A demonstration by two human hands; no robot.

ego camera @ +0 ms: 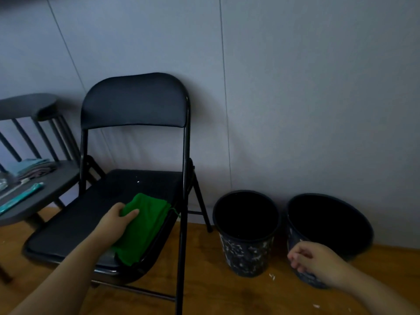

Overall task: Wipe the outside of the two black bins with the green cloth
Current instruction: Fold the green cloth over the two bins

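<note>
Item count: one green cloth [141, 228], two black bins, one black folding chair [134, 123], one grey table [34, 201].

Green cloth: it lies on the right half of the folding chair's seat, reaching from mid-seat to the near right edge. A thread hangs from its far right corner.

Left hand [118, 218]: my left hand rests on the far left part of the cloth. The grip is clamped on the cloth, with the thumb lying on top of the fabric and the other fingers curled at its left edge.

Right hand [316, 262]: my right hand hangs in front of the right bin's near wall. The fingers are loosely curled and hold nothing. I cannot tell whether they touch the bin.

Bins: both stand upright on the wooden floor [204, 292], right of the chair and close to the wall [295, 87]. The left bin [246, 253] stands just beside the chair's right legs. The right bin [329, 223] stands just beside the left bin. Both outer walls carry pale specks. Both interiors are too dark to read.

Table: it stands left of the chair. It carries one stack of folded cloths [36, 168] at the far side and one teal packet [22, 197] nearer.

Floor: a few small white scraps lie near the bins.
</note>
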